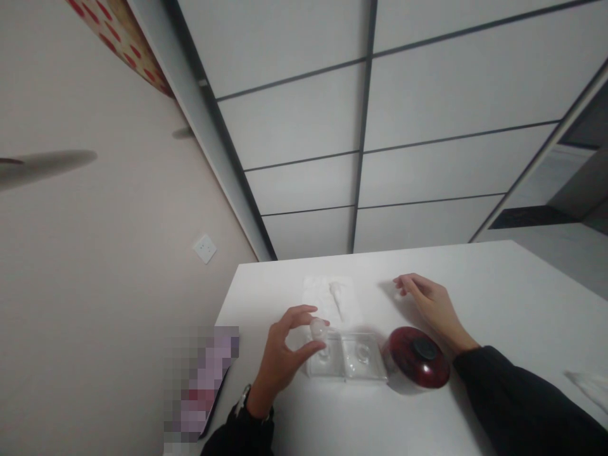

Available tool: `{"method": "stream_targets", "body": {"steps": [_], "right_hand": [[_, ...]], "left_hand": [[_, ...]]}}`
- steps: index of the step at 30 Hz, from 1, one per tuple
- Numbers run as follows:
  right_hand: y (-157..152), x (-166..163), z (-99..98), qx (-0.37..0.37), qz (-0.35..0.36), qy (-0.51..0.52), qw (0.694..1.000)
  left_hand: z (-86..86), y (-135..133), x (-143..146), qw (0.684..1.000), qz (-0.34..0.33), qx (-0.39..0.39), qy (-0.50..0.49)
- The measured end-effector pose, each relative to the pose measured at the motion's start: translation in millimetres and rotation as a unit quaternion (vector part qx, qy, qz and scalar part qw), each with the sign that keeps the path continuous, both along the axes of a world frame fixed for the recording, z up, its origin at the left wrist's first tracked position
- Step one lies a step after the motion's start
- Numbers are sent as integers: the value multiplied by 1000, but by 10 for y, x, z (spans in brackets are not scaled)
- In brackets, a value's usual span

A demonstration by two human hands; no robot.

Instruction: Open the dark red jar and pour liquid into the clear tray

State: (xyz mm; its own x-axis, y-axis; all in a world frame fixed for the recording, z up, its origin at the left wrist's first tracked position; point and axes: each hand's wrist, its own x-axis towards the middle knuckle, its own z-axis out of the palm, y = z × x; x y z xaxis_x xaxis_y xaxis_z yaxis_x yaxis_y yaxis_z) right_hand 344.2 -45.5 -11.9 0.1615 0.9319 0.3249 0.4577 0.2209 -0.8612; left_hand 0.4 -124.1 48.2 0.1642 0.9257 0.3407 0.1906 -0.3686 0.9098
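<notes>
My left hand [286, 347] pinches a small, round, translucent whitish piece [318, 328] between thumb and fingertips; its exact kind is not clear. Just below it sits a clear plastic tray [345, 367] with two square compartments, each with a round feature in its middle. My right hand [426, 304] is held over the table at the right, fingers loosely bent and nothing visible in them. Close to that wrist stands a round container with a glossy dark red lid [417, 358] and black knob. Behind the tray, a white brush-like or spoon-like tool [337, 299] lies on a pale sheet [311, 290].
All of this stands on a white table [475, 272]. A blurred-out purple item with a dark edge [206, 386] is at the left table edge. Crumpled white tissue [589, 385] lies far right. Behind rise white panelled doors [304, 133]; a wall socket [205, 249] is at left.
</notes>
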Motion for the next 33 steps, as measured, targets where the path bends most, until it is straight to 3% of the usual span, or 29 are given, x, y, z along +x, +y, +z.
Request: {"method": "stream_targets", "body": {"steps": [5,11,17,33], "right_hand": [[-6,4,-11,-7,-1,-2,1000],[14,20,-38,-14,1,-3,1000],[13,12,-37,-20,-2,1,1000],[0,1,-26,-28,9,9,1000]], "left_hand": [[142,24,-49,993,-93,-42,55],[171,46,-135,981,-137,-86,105],[144,53,-158,968,-168,-117,145],[139,44,-132,959,-192,-96,183]]}}
